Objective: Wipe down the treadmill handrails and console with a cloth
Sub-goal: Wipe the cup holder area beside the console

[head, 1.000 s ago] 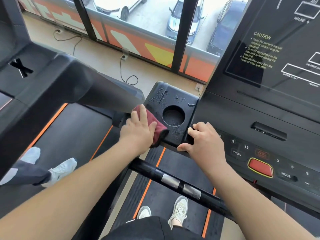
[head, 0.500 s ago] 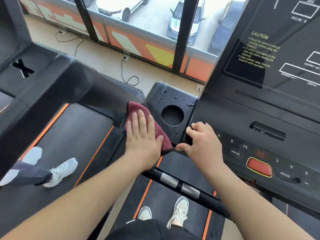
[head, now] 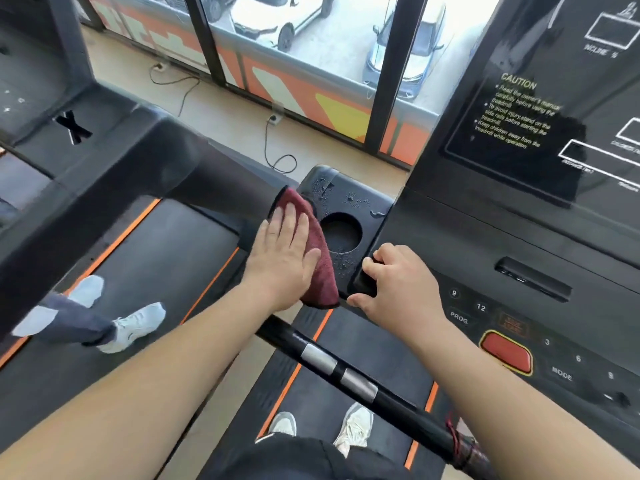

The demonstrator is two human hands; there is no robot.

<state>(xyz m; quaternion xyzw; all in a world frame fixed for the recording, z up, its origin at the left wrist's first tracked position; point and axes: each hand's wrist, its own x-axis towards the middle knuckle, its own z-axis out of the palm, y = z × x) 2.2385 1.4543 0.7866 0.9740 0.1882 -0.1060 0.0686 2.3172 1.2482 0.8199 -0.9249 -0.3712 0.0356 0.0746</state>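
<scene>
On console tray [head: 350, 199], 1 cloth [head: 322, 271] under flat L grip [head: 282, 259] — R grip [head: 401, 285] clasping tray

Much of cloth [head: 323, 271] under left hand [head: 280, 261]; console [head: 485, 230] cut off at right edge, small print blurred.

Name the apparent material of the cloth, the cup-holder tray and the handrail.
Cloth: maroon fabric, probably microfibre or terry; fuzzy nap.
Cup-holder tray: black moulded plastic, matte; water beads on it.
Handrail: glossy black tube with silvery, seemingly metal plates.
</scene>
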